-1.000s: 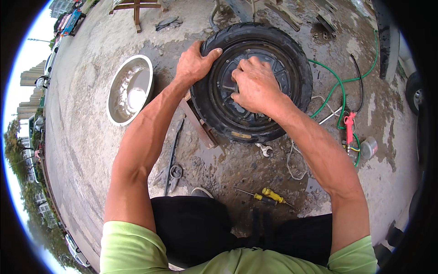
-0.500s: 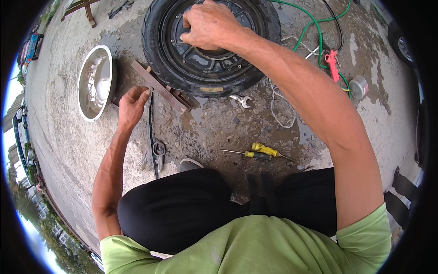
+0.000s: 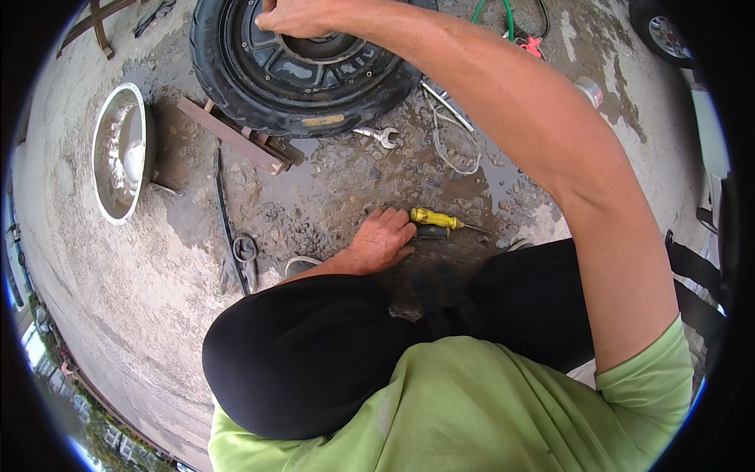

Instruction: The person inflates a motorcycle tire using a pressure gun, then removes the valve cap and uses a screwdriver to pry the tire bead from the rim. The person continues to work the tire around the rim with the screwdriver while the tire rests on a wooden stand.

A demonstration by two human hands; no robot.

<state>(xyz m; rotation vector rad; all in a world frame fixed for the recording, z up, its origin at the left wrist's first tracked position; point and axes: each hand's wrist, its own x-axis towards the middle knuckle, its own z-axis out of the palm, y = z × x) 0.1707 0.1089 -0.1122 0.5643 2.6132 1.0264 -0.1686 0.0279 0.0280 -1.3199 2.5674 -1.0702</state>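
A motor wheel with a black tyre (image 3: 338,110) lies at the top of the view, partly cut off. My right hand (image 3: 303,17) is over its hub, fingers bent; the frame edge and the hand itself hide what they grip. Low down by my knees, my left hand (image 3: 381,238) closes over the front of a dark-handled screwdriver (image 3: 432,233), covering its shaft. Touching distance away lies a yellow-handled screwdriver (image 3: 436,219). Between the wheel and my left hand rests an open-ended wrench (image 3: 380,136).
A metal basin (image 3: 124,157) stands at left. A brown angled support (image 3: 236,140) sits against the tyre. Nearby lie a black bar (image 3: 222,193) and a grey glove (image 3: 238,275). At right are a green hose (image 3: 509,17), a round container (image 3: 588,90) and a parked vehicle's wheel (image 3: 664,35).
My left hand has gone from beside the brown support down and right to the screwdrivers. My right hand stays at the hub. The whole view has shifted, with things sitting higher and further left.
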